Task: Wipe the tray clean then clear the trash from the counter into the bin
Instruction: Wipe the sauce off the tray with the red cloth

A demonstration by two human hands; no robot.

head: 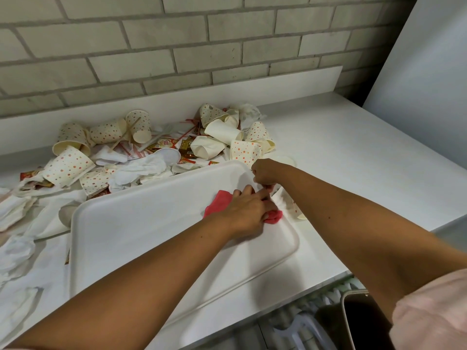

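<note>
A white tray (141, 233) lies on the white counter (353, 152) in front of me. A red cloth (220, 201) rests on the tray's far right corner. My left hand (249, 210) presses flat on the cloth. My right hand (265, 174) is closed at the tray's right rim and pinches an edge of the cloth. Trash is heaped behind and left of the tray: dotted paper cups (68, 166), plain cups (222, 131), crumpled napkins (141, 171), sachets (185, 147) and red straws. The bin (353, 322) stands below the counter edge at lower right.
A grey brick wall (177, 46) runs behind the counter. A white panel (424, 72) stands at the right end. A crumpled white wrapper (288, 202) lies just right of the tray. More napkins (15, 248) spread along the left.
</note>
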